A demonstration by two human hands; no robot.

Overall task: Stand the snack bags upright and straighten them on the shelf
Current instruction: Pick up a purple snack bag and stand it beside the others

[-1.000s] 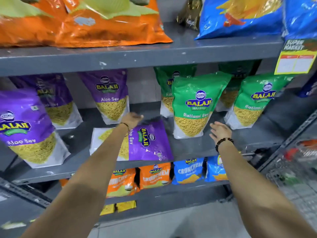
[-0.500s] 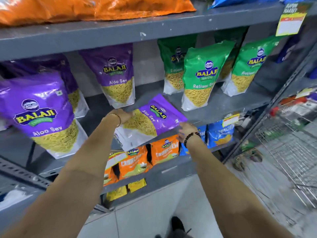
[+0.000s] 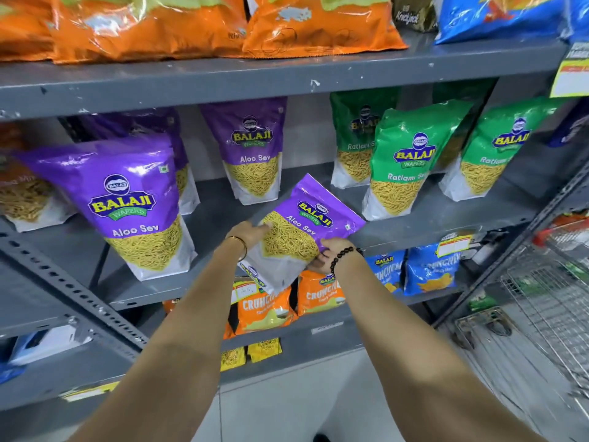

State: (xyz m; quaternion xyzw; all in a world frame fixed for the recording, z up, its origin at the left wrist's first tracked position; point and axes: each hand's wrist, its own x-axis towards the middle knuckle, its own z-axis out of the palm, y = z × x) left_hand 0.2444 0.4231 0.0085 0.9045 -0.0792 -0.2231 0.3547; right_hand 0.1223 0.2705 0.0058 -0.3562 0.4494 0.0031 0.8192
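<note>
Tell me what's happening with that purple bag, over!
Both hands on it: left hand, right hand. Purple Aloo Sev bag lifted, tilted, not yet standing. Shelf spot behind looks free.

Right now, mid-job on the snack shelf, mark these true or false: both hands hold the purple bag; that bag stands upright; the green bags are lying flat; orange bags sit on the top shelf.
1. Both hands hold the purple bag: true. The left hand and right hand grip the purple bag.
2. That bag stands upright: false. It is tilted, top toward the right.
3. The green bags are lying flat: false. The green bags stand upright.
4. Orange bags sit on the top shelf: true. The orange bags lie there.
</note>
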